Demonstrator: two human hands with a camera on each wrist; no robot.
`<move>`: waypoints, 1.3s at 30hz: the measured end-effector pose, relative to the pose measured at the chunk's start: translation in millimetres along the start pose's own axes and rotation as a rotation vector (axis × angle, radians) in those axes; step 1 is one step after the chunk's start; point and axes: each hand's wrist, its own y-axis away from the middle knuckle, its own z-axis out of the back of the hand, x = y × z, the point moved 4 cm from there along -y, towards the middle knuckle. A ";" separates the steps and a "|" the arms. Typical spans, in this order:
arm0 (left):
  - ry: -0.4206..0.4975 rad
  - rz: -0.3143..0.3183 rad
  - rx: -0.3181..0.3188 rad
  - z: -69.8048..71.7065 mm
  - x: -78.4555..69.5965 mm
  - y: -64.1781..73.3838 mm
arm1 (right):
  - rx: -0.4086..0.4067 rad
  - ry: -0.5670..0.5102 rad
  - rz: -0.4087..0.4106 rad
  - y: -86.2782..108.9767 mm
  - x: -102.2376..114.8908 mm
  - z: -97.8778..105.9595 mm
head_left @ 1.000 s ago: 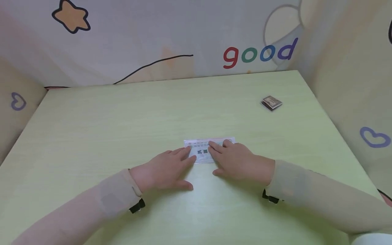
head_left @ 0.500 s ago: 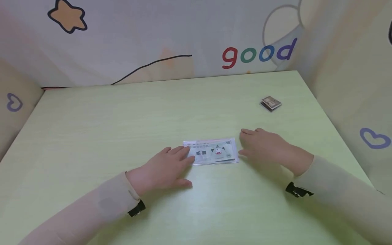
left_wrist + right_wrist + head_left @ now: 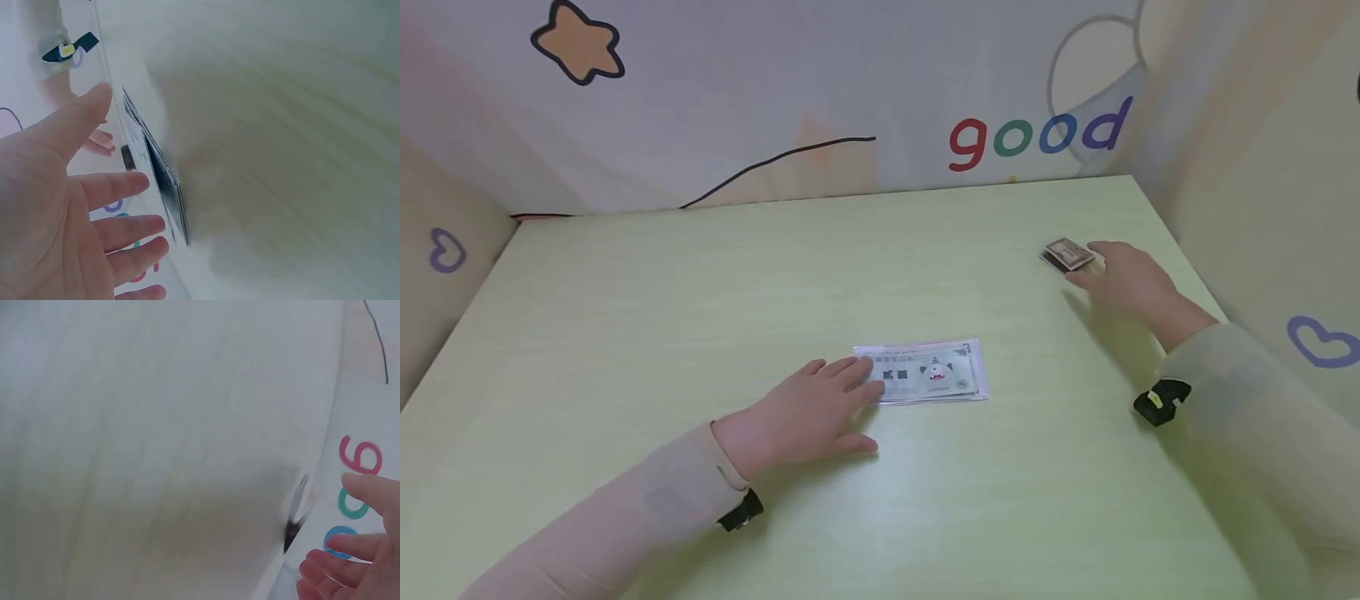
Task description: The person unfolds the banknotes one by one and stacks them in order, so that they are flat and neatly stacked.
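Note:
My left hand (image 3: 808, 412) is spread, its fingertips resting on the left end of a flat note (image 3: 932, 375) that looks like play money. A cartoon face is printed on it, and a clear plastic sleeve sticks out around it. In the left wrist view the note (image 3: 164, 178) appears edge-on as thin layers beside the fingers. Farther right, my right hand (image 3: 1131, 279) reaches a small folded brownish note (image 3: 1067, 252), with thumb and forefinger on either side of its right corner. The right wrist view shows the folded note (image 3: 294, 528) standing partly unfolded, apart from the extended fingers.
The pale green table (image 3: 700, 292) stretches around both hands. Behind it rises a cloth backdrop (image 3: 760, 100) with a star and the word "good". Cloth side walls (image 3: 1285, 225) border the table at left and right.
My right hand has lifted off the flat note and moved right and away to the folded note, uncovering the cartoon face. The left hand has stayed on the flat note.

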 end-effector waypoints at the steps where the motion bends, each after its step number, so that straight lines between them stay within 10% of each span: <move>1: 0.001 -0.002 -0.002 0.6 -0.5 -0.2 | 0.001 0.002 -0.001 -2.1 -3.3 0.3; 22: 0.051 -0.006 -0.053 9.5 -7.1 -2.7 | 0.047 -0.084 -0.047 -27.2 -15.4 1.2; 39: 0.040 0.028 -0.294 36.7 -3.7 -28.3 | 0.084 -0.195 0.202 3.0 46.0 -1.0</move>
